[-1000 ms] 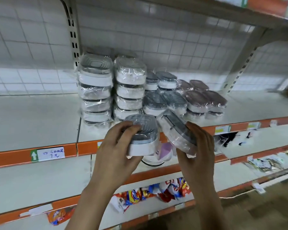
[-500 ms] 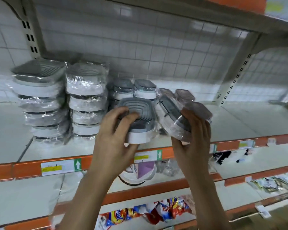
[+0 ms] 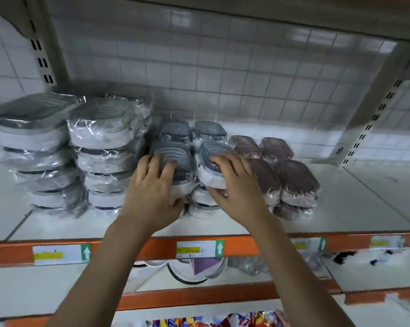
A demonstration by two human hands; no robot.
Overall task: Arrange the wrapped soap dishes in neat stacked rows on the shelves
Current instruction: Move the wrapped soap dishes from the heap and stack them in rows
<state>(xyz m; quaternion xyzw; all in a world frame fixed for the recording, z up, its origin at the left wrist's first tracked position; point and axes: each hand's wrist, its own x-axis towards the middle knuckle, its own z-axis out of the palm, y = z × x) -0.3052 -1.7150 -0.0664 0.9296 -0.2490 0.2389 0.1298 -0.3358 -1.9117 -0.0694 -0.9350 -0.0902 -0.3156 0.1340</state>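
Observation:
My left hand (image 3: pixel 153 188) grips a wrapped grey-lidded soap dish (image 3: pixel 173 156) that sits on top of a short grey stack on the white shelf (image 3: pixel 355 204). My right hand (image 3: pixel 237 185) grips a second grey-lidded dish (image 3: pixel 213 153) on the neighbouring stack, thumb under its front edge. Two tall stacks of larger grey dishes (image 3: pixel 105 152) stand to the left. Brown-lidded dishes (image 3: pixel 293 182) are stacked two high to the right. More grey dishes (image 3: pixel 192 131) sit behind my hands.
A tiled wall backs the shelf and an upper shelf hangs overhead. The orange shelf edge (image 3: pixel 246 246) carries price labels. A slotted upright (image 3: pixel 369 123) stands at the right. Lower shelves hold a round item (image 3: pixel 197 270) and colourful packets (image 3: pixel 213 322).
Both hands carried their dishes up and forward from in front of the shelf edge and now have them set on the grey stacks. The camera moved closer and tilted upward.

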